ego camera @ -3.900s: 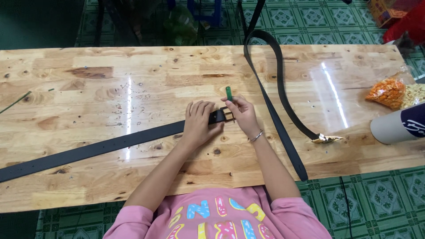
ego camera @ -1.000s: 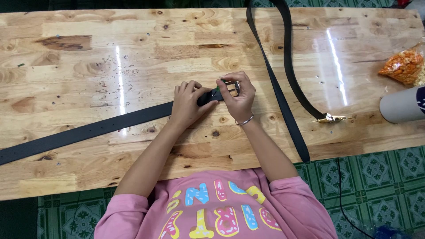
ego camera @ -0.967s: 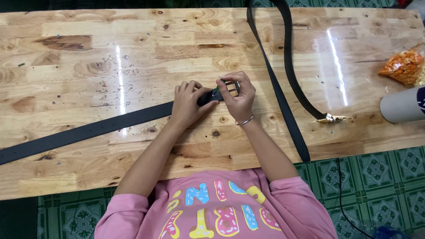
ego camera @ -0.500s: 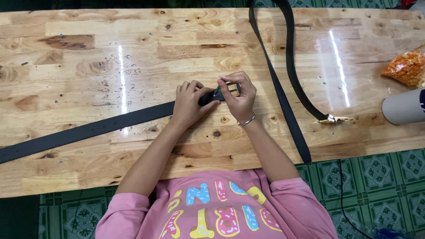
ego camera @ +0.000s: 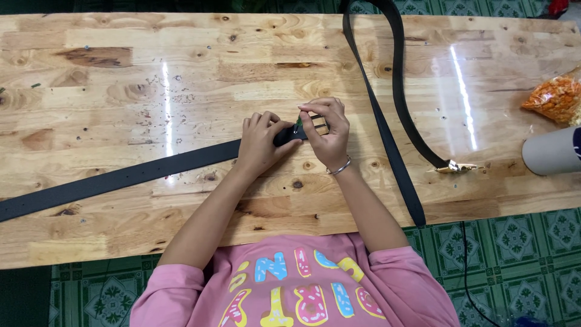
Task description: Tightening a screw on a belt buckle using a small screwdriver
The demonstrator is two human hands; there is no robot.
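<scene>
— Pinching the belt [ego camera: 139, 175] end at table [ego camera: 91, 242] centre: left hand [ego camera: 261, 140] pressing the strap flat, right hand [ego camera: 330, 133] closing fingertips on the buckle [ego camera: 315, 126].

— Looking mid-way, probably; buckle sitting at the strap end, seemingly not yet secured.

— Running long from 8 o'clock up toward 2 o'clock, buckle end pointing 2.

— Lying apart at 3 o'clock: second belt [ego camera: 393, 97], snack bag [ego camera: 554, 100], cardboard tube [ego camera: 551, 151].

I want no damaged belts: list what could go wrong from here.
The left hand pins the black belt while the right hand pinches the buckle; fingers could get nipped, or the buckle may slip. The second belt trails over the table edge and might slide off.
</scene>
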